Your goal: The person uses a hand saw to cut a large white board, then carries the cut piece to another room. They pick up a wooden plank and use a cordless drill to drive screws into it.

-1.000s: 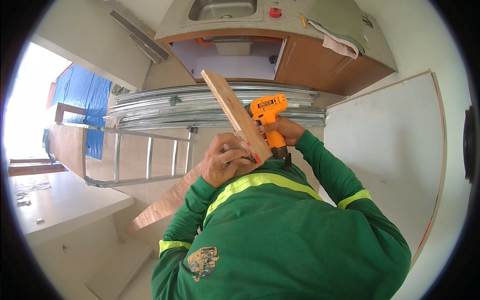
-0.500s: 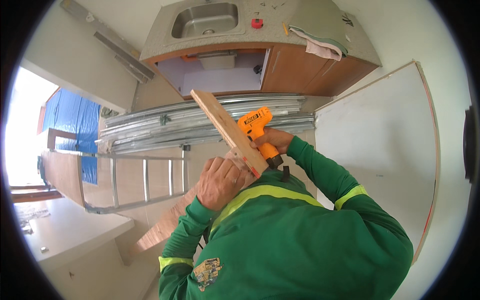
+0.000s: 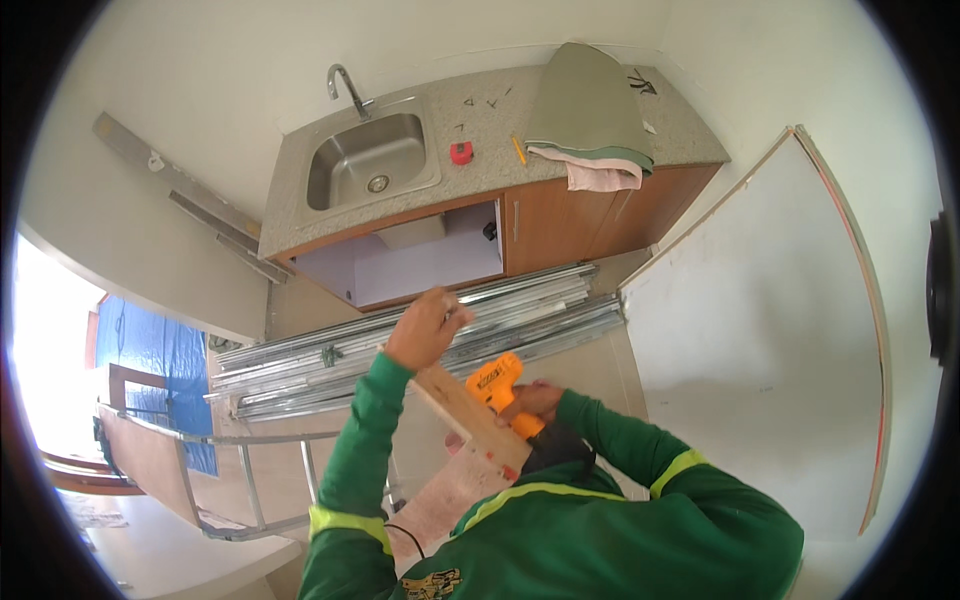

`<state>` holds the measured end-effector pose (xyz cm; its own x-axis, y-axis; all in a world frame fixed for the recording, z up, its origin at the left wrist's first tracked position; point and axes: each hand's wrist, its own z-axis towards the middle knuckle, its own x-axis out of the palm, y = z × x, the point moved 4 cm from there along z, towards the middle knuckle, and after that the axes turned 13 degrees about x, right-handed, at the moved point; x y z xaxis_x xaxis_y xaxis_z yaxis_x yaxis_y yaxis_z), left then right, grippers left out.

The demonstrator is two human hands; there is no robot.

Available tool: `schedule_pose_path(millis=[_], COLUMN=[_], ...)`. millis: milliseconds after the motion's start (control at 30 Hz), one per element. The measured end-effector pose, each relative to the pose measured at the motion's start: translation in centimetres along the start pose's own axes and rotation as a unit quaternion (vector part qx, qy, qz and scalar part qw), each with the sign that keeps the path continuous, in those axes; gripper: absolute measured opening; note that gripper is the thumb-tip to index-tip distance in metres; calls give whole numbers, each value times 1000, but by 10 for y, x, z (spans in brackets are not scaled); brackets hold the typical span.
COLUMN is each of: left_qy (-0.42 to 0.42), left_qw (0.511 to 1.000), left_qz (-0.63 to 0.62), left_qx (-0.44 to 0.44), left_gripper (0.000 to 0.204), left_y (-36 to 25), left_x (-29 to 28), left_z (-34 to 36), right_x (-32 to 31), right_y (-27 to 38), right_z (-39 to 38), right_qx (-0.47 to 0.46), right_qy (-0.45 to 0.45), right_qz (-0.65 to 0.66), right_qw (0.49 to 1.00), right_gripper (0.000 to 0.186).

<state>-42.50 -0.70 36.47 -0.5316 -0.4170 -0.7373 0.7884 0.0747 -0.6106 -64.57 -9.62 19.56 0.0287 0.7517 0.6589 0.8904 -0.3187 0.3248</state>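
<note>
My right hand (image 3: 538, 402) is wrapped round the grip of an orange cordless drill (image 3: 492, 380), which lies against the right side of a narrow wooden board (image 3: 450, 408). That board slants away from my body, above a wider reddish plank (image 3: 455, 500); where they meet, small red marks show. My left hand (image 3: 430, 328) is raised over the far end of the board, fingers curled together. Whatever its fingertips may pinch is too small to make out. The drill's tip is not clearly visible.
Long metal profiles (image 3: 540, 300) lie across the floor before a sink cabinet (image 3: 560, 225). On its counter are a red tape measure (image 3: 461, 153), an orange pencil (image 3: 519, 150) and folded cloths (image 3: 590, 110). A ladder (image 3: 250, 485) lies left; a white panel (image 3: 760, 330) leans right.
My left hand has let go of the near end of the board and moved forward and up. The view has tilted up, showing more of the counter. My right hand keeps the drill.
</note>
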Motion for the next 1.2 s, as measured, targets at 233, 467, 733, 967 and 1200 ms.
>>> schedule_pose_path(millis=[233, 467, 733, 967, 1200], left_qy=[63, -125, 42, 181, 208], left_qw=[996, 988, 791, 729, 805], left_qz=[52, 90, -451, -609, -510], left_qx=[-42, 17, -411, -254, -222], left_gripper=[60, 47, 89, 97, 78], left_y=[151, 106, 91, 39, 1], left_x=[29, -80, -16, 64, 49], left_z=[229, 143, -267, -272, -230], right_x=[-19, -32, 25, 38, 42], right_y=[-7, 0, 63, 80, 89], right_z=[12, 51, 39, 26, 27], right_qx=[-7, -53, -55, -103, -137], right_qy=[58, 9, 23, -34, -150], right_qz=[5, -17, -46, -126, -213], right_qw=[998, 998, 997, 986, 956], right_gripper=[69, 64, 64, 65, 58])
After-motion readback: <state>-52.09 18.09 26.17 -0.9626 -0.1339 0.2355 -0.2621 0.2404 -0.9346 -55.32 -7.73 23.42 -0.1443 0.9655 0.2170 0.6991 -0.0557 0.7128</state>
